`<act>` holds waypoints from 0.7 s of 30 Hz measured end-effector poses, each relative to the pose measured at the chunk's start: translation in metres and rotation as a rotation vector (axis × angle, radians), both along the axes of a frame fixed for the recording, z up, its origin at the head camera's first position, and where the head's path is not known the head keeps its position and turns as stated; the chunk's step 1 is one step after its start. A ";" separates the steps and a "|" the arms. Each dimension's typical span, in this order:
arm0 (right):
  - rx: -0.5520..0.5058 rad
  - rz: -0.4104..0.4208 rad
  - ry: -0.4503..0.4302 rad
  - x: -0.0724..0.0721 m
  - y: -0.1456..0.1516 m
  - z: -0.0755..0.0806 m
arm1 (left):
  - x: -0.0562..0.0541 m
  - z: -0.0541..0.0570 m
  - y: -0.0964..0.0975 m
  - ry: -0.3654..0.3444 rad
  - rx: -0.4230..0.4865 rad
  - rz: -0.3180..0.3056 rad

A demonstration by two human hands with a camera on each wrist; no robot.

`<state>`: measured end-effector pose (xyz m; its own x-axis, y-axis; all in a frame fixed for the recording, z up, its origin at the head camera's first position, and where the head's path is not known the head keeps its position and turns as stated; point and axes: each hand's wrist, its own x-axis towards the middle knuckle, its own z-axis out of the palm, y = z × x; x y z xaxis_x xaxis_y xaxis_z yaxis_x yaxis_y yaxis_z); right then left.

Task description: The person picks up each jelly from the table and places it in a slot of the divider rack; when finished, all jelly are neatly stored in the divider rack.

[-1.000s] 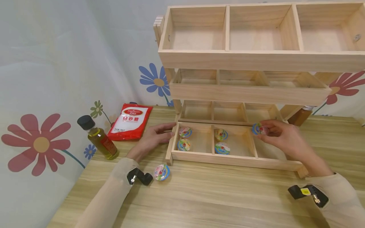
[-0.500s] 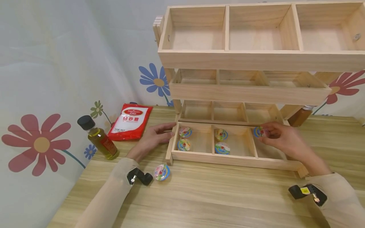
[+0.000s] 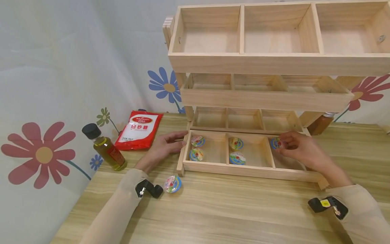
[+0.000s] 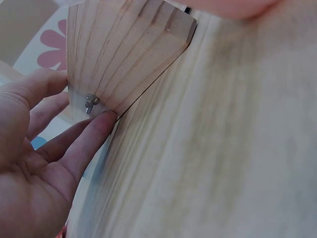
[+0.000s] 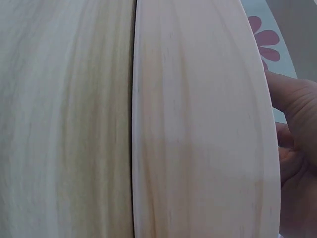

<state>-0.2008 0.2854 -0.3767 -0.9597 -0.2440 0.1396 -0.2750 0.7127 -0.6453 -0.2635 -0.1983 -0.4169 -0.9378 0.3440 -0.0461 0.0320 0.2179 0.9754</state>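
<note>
In the head view my right hand (image 3: 301, 150) pinches a small jelly cup (image 3: 276, 143) with a printed lid, down in the right compartment of the lowest front wooden tray (image 3: 250, 173). Its fingers cover part of the cup. My left hand (image 3: 163, 148) rests its extended fingertips against the tray's left end, and the left wrist view shows them touching the wooden end panel (image 4: 124, 54) beside a metal bolt. Two jelly cups (image 3: 196, 155) lie in the left compartment and two more jelly cups (image 3: 237, 158) in the middle one. Another jelly cup (image 3: 172, 184) sits on the table by my left wrist.
Higher wooden tiers (image 3: 265, 64) with divided compartments overhang the lowest tray. An oil bottle (image 3: 105, 149) and a red-and-white sugar bag (image 3: 140, 130) are at the left. A brown bottle (image 3: 322, 123) stands behind the rack's right side. A flowered curtain (image 3: 91, 67) hangs behind.
My right hand has lowered the jelly cup slightly into the right compartment, nearer its back left corner. My left hand stays at the tray's end.
</note>
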 end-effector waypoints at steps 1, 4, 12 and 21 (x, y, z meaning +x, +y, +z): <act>0.003 -0.001 -0.001 0.000 0.000 0.000 | 0.000 0.000 0.000 0.001 -0.001 -0.001; 0.013 0.000 0.004 -0.001 0.000 -0.002 | 0.000 0.001 0.000 0.001 -0.003 -0.005; -0.005 0.008 0.009 -0.004 -0.002 -0.006 | 0.000 0.002 0.000 -0.004 -0.008 -0.008; -0.030 0.009 -0.001 -0.004 -0.002 -0.011 | 0.001 0.002 0.000 -0.007 -0.016 -0.010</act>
<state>-0.2048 0.2833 -0.3878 -0.9575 -0.2487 0.1458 -0.2809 0.6907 -0.6664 -0.2627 -0.1984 -0.4147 -0.9340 0.3526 -0.0580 0.0275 0.2328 0.9721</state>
